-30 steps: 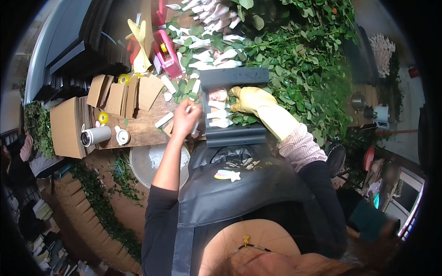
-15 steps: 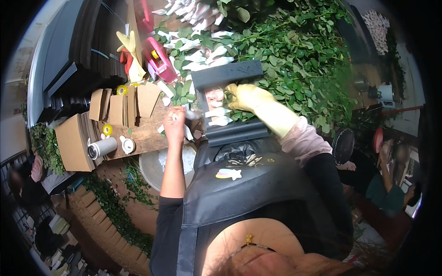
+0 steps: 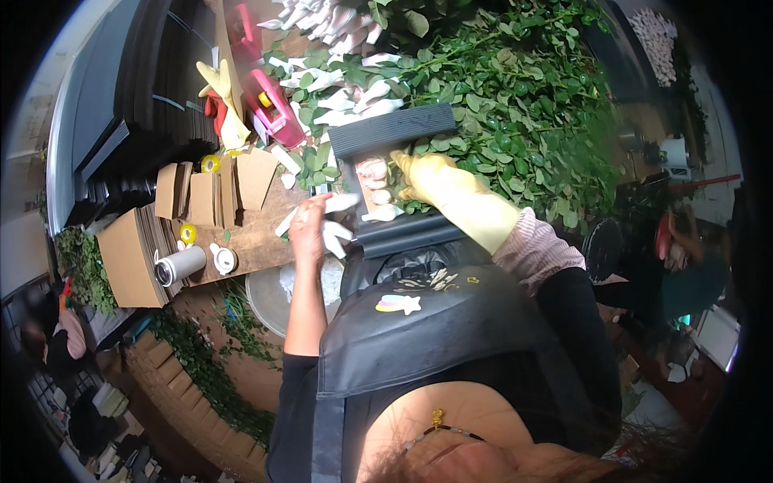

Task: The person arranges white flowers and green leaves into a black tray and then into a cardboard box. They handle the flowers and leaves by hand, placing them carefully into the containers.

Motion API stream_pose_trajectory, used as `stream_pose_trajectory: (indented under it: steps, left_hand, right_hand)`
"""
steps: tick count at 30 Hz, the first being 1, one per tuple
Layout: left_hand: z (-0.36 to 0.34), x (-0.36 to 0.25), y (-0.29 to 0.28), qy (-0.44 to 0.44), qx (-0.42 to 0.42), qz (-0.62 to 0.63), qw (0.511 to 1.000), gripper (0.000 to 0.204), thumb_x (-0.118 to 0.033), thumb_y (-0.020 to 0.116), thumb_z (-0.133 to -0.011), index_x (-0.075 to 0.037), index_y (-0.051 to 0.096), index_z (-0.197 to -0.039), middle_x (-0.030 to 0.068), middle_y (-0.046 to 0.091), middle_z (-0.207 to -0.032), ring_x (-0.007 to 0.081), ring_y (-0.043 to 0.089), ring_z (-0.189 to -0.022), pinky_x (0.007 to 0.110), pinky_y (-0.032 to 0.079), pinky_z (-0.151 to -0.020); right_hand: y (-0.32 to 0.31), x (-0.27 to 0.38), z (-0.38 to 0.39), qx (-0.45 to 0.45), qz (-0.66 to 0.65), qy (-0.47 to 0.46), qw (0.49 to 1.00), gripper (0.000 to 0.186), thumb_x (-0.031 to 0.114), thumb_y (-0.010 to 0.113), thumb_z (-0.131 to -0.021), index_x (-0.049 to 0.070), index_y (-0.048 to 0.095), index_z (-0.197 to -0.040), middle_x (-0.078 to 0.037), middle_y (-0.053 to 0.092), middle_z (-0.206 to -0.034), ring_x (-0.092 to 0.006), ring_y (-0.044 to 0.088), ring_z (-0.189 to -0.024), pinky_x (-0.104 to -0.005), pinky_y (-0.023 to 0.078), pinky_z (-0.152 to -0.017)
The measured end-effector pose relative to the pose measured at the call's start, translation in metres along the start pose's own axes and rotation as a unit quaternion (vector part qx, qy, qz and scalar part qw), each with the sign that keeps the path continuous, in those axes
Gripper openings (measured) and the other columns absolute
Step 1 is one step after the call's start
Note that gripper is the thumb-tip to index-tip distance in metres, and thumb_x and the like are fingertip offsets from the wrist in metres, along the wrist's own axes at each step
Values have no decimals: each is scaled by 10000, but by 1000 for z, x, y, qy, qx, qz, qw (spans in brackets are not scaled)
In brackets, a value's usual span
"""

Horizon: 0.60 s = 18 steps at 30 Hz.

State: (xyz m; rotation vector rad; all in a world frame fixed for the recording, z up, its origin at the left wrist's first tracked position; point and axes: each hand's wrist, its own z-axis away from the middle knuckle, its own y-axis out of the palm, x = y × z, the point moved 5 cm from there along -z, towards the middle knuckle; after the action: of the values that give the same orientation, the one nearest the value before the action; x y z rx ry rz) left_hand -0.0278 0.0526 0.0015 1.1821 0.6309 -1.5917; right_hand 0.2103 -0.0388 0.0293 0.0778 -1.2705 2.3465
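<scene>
Pale pink rose heads (image 3: 372, 172) lie in a row between two dark ribbed padded bars, the far bar (image 3: 393, 130) and the near bar (image 3: 411, 236). The rose nearest me still wears a white sleeve (image 3: 383, 212). My right hand (image 3: 439, 183), in a yellow rubber glove, curls over the leafy stems just behind the heads. To the left of the heads, my bare left hand (image 3: 307, 225) is closed on loose white sleeves (image 3: 335, 238); how many it holds is unclear. Below this hand stands a round basin (image 3: 266, 302) with white pieces in it.
Leafy rose stems (image 3: 515, 121) heap up at the right, white-sleeved buds (image 3: 354, 101) at the back. A pink tape dispenser (image 3: 278, 113), yellow gloves (image 3: 225, 105), cardboard pieces (image 3: 205, 193), a tumbler (image 3: 180, 266) and its white lid (image 3: 224, 258) occupy the left. Other people work at both sides.
A white sleeve has come off one rose, baring its pink head. My left hand now has white sleeves showing around it; my right hand stays at the stems.
</scene>
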Motion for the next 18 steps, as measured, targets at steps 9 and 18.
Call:
stream_pose_trajectory:
  steps: [9,18]
  left_hand:
    - [-5,21,35,-42,291,-371,881,357,-364,746,-924,-34,674,-805,6,637,-787,106,569,-774,282,476,-769]
    - [12,40,40,-102,139,-84,981,288,-267,730,-905,-99,622,-698,-47,549,-658,57,450,-634,238,317,-589]
  right_hand:
    - [-50,35,52,31,-67,-138,988,349,306,678,-923,167,677,-1243,-109,716,-1126,-318,678,-1037,-418,529,-933]
    - [17,39,-2,236,157,-43,958,300,207,632,-924,100,732,-1186,-176,711,-1199,-355,700,-1076,-450,555,-929]
